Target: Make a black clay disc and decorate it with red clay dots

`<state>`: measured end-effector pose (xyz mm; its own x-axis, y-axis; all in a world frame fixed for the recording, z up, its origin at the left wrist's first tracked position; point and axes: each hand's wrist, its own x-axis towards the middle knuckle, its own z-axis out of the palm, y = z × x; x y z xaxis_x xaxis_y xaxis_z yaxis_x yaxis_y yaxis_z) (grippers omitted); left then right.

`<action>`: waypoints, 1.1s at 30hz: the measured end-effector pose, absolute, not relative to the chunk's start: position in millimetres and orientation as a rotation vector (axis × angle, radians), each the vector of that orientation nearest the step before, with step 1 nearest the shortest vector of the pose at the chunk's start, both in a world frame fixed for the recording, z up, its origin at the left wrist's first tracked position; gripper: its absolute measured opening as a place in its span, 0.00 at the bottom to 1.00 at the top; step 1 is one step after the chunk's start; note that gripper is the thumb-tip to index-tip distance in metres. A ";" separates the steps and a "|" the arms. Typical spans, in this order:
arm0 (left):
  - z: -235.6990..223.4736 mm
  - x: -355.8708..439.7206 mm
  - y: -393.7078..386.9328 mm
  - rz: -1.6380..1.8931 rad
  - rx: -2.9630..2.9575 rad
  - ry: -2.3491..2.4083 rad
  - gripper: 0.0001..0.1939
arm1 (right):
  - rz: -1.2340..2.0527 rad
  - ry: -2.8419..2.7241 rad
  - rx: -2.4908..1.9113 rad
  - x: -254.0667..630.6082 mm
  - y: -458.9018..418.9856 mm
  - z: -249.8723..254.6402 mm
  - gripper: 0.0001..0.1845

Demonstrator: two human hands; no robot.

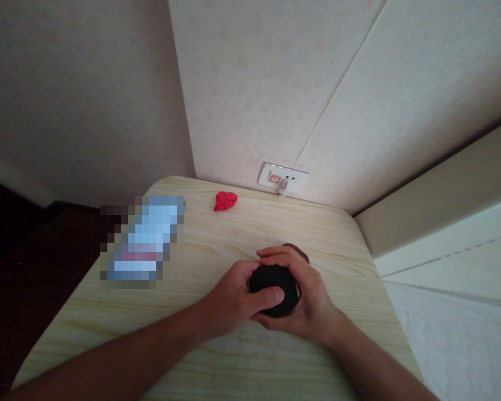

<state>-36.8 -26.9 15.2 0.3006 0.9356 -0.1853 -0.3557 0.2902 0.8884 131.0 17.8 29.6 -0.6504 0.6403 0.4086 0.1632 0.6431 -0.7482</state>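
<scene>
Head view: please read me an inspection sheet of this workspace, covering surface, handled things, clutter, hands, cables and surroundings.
Surface: pale wood-grain table, rounded corners.
Handled things: round black object, between both hands.
Clutter: crumpled red piece; pixelated bright rectangle; brown object, partly hidden by the right hand.
Hands: left hand, thumb across the black object; right hand curled around it.
Cables: nothing seen; plug in white wall socket.
Surroundings: pale patterned wall; dark floor at left.

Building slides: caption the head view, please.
Left hand and right hand clasp a black object at a wood-grain table.

Matt black object (270,276), wood-grained tabletop (254,365)
</scene>
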 end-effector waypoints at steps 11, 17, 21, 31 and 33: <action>21.7 -35.0 -27.3 1.047 0.812 0.730 0.14 | 0.813 -2.241 -0.599 130.2 15.6 33.2 0.38; 17.9 -29.3 -29.9 1.060 0.732 0.736 0.16 | 0.746 -2.232 -0.616 133.1 18.0 29.5 0.40; 17.8 -28.3 -30.4 1.049 0.726 0.705 0.17 | 0.814 -2.256 -0.614 133.0 17.2 31.0 0.42; 19.0 -29.2 -26.5 1.102 0.722 0.760 0.16 | 0.805 -2.129 -0.696 132.5 15.2 29.4 0.38; 18.7 -29.8 -27.0 1.095 0.763 0.761 0.14 | 0.856 -2.094 -0.668 131.9 15.8 28.7 0.38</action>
<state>-29.8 -27.0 18.7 0.2728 0.9498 -0.1531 -0.4748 0.2713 0.8372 131.9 15.8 28.7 -0.5721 0.6854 0.4506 0.1739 0.6382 -0.7500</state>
